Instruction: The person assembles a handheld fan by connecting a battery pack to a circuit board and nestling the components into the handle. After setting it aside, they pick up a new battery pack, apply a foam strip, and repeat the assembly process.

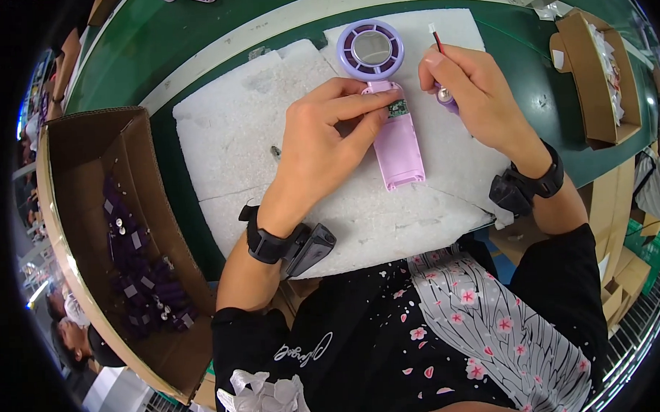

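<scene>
A handheld fan (pixel 399 154) with an opened pink handle and a round lilac head lies on the white foam sheet (pixel 232 122). My left hand (pixel 326 130) holds the fan at its neck, thumb and fingers pressed around the small green circuit board (pixel 398 108) at the top of the handle. To the right, just above the foam, my right hand (pixel 479 92) is closed around a purple cylindrical battery (pixel 446 100). The battery's metal end shows below my fingers. Short red and black wires rise above the hand to a white connector (pixel 432 28).
A deep cardboard box (pixel 71 186) on the left holds several purple batteries (pixel 151 285). At the right stands a smaller cardboard box (pixel 572 34) with white-wrapped parts. A pale rail (pixel 216 57) curves across the green table behind the foam. Other people are at the left edge.
</scene>
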`<state>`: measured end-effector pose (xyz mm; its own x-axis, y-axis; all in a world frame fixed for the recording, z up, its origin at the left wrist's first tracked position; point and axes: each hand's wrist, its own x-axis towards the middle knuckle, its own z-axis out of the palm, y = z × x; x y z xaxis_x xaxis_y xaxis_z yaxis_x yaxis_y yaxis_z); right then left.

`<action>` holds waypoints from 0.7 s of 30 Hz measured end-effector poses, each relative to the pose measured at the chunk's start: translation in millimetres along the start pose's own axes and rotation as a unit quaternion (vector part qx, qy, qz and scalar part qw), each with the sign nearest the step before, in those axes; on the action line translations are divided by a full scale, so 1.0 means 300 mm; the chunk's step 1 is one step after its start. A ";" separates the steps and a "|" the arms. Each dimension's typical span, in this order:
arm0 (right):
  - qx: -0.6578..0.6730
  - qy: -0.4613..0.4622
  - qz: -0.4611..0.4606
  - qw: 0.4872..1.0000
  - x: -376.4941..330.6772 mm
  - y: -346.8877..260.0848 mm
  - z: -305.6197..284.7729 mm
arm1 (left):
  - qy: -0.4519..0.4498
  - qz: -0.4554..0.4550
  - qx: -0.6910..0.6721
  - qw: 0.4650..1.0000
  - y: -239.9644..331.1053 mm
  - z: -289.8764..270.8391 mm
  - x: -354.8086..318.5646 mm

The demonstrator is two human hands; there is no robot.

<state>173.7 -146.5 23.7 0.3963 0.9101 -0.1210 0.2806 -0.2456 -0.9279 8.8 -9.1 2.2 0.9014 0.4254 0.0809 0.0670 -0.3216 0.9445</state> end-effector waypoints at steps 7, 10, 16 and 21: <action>-0.061 0.029 -0.065 0.996 0.000 0.009 0.043 | 0.010 0.013 0.015 1.000 -0.011 0.008 -0.004; -0.074 0.033 -0.100 0.992 0.000 0.014 0.044 | 0.073 0.020 0.046 0.996 -0.016 0.001 -0.009; -0.118 0.026 -0.209 0.970 0.002 0.031 0.044 | 0.057 -0.017 0.015 0.998 -0.006 -0.017 -0.004; -0.158 0.001 -0.176 0.972 -0.021 -0.005 0.058 | 0.013 -0.045 -0.026 0.999 0.004 -0.011 -0.015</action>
<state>155.6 -146.2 19.9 0.2296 0.9554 0.1857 0.6531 -0.0098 -0.7572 3.5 -8.6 4.1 0.8813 0.4726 0.0031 0.1243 -0.2380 0.9633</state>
